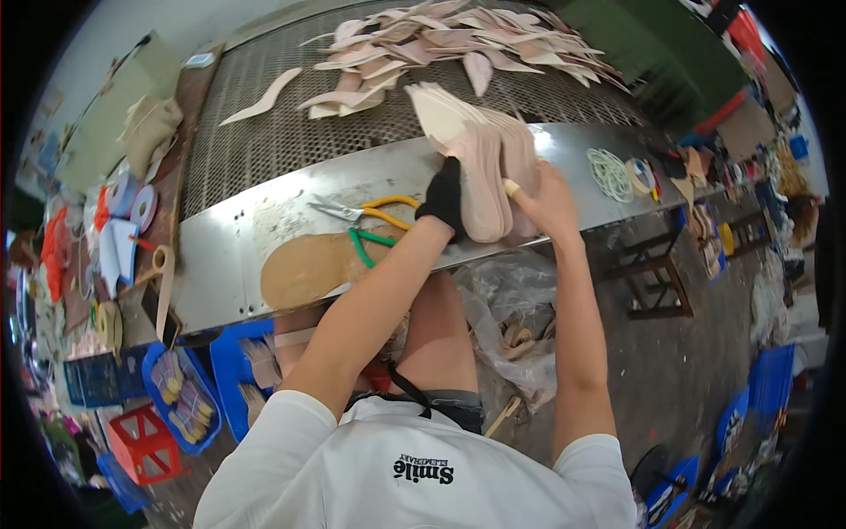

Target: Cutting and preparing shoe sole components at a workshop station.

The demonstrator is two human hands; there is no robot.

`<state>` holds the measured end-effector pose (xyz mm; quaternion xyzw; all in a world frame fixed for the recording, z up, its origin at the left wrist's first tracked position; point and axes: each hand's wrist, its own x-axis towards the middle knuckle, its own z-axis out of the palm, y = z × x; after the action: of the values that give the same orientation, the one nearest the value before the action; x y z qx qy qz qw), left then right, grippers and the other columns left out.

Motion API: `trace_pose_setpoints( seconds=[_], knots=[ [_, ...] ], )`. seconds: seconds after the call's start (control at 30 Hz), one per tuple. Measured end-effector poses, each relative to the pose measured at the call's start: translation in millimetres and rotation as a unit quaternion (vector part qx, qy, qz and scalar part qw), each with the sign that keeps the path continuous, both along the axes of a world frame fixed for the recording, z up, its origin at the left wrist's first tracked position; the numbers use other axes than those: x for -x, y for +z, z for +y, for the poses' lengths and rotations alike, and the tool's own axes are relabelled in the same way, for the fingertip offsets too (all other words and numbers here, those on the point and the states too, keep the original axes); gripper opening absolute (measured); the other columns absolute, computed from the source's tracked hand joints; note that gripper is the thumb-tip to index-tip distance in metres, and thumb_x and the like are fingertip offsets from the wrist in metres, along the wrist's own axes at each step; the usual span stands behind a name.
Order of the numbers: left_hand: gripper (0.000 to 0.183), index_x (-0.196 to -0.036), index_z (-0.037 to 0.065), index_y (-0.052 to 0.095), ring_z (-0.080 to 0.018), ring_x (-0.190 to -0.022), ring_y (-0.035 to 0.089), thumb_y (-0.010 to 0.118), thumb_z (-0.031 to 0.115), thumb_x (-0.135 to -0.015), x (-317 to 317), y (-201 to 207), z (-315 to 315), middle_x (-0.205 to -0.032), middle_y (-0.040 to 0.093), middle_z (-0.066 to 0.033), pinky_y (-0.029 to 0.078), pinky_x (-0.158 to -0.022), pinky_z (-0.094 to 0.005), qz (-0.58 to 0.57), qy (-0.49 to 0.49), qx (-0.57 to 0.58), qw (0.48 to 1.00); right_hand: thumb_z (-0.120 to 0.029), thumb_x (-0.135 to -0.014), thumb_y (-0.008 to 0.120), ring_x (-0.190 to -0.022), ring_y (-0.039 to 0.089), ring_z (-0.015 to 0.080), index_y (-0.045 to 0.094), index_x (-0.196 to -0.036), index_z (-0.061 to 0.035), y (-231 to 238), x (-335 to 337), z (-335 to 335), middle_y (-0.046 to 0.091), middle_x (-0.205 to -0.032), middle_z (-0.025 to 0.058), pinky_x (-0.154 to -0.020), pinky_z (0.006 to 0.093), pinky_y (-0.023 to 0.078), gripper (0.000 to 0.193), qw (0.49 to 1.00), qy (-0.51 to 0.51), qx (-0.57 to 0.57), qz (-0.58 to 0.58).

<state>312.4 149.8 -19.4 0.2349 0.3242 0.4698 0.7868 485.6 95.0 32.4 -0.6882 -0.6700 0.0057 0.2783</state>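
A stack of pale pink and cream shoe insoles (pixel 482 181) stands on edge on the metal worktop, fanned a little at its far end. My left hand (pixel 443 196), in a black glove, grips the stack's left side, its fingertips mostly hidden. Against the right side, my bare right hand (pixel 550 201) holds the stack, with a pale cover on the thumb. To the left of the gloved hand lie pliers with yellow-orange handles (pixel 388 212). Beside them is a tool with green handles (pixel 359 247), resting by a flat tan sole-shaped piece (pixel 304 269).
Loose insoles (pixel 458 40) are heaped on a mesh conveyor (pixel 264 141) beyond the worktop (pixel 220 256). At the right end lies a coil of pale cord (pixel 610 174). Tape rolls (pixel 144 207) stand at left. Blue crates (pixel 181 397) and a red stool (pixel 144 443) are below.
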Motion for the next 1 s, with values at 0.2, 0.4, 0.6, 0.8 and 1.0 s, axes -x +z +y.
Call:
trace_pose_setpoints(
  seconds=[0.2,0.4,0.6,0.8,1.0],
  knots=[
    [0.061,-0.119,0.0,0.055,-0.031,-0.081,0.062,0.06,0.049,-0.083,11.2,4.4,22.4,-0.086,0.063,-0.0142,0.048,-0.073,-0.041,0.669,0.111,-0.305,0.669,-0.024,-0.084,0.063,-0.074,0.06,0.0181,0.063,-0.104,0.0029,-43.4,-24.2,-0.8,0.065,-0.083,0.0127,-0.07,0.0298,0.048,0.034,0.943,-0.014,-0.08,0.323],
    [0.052,-0.119,0.0,0.052,-0.032,-0.083,0.059,0.068,0.03,-0.079,49.6,-6.8,-6.9,-0.101,0.056,-0.018,0.049,-0.074,-0.0419,0.592,0.202,-0.453,0.635,-0.021,-0.085,0.058,-0.059,0.056,0.0192,0.065,-0.092,0.0014,-62.2,-52.1,20.6,0.061,-0.066,0.015,-0.059,0.0323,0.045,0.024,0.928,-0.057,-0.052,0.364],
    [0.039,-0.121,0.005,0.056,-0.0169,-0.074,0.055,0.063,0.008,-0.083,85.3,7.2,-31.5,-0.091,0.056,-0.0083,0.047,-0.068,-0.0271,0.598,0.137,-0.495,0.615,-0.016,-0.082,0.061,-0.061,0.064,0.0161,0.07,-0.093,-0.0057,-41.6,-141.7,37.2,0.067,-0.07,0.0081,-0.052,0.0291,0.05,0.017,0.933,-0.14,0.045,0.329],
    [0.034,-0.114,0.002,0.058,-0.0243,-0.08,0.062,0.063,0.01,-0.082,97.0,13.4,-28.1,-0.094,0.058,-0.0124,0.051,-0.072,-0.033,0.57,0.114,-0.418,0.698,-0.016,-0.074,0.067,-0.083,0.065,0.033,0.068,-0.088,-0.0036,-38.5,-201.2,36.1,0.066,-0.087,0.0175,-0.073,0.0373,0.05,0.019,0.93,-0.357,-0.076,0.042],
    [0.03,-0.111,0.003,0.06,-0.022,-0.084,0.063,0.062,0.007,-0.082,90.6,24.2,-31.9,-0.091,0.058,-0.0113,0.051,-0.074,-0.0314,0.55,0.097,-0.403,0.725,-0.011,-0.078,0.066,-0.074,0.064,0.0243,0.064,-0.096,-0.0031,-26.3,-249.8,42.8,0.067,-0.085,0.0126,-0.065,0.0322,0.048,0.019,0.965,-0.209,-0.158,-0.006]
  ],
)
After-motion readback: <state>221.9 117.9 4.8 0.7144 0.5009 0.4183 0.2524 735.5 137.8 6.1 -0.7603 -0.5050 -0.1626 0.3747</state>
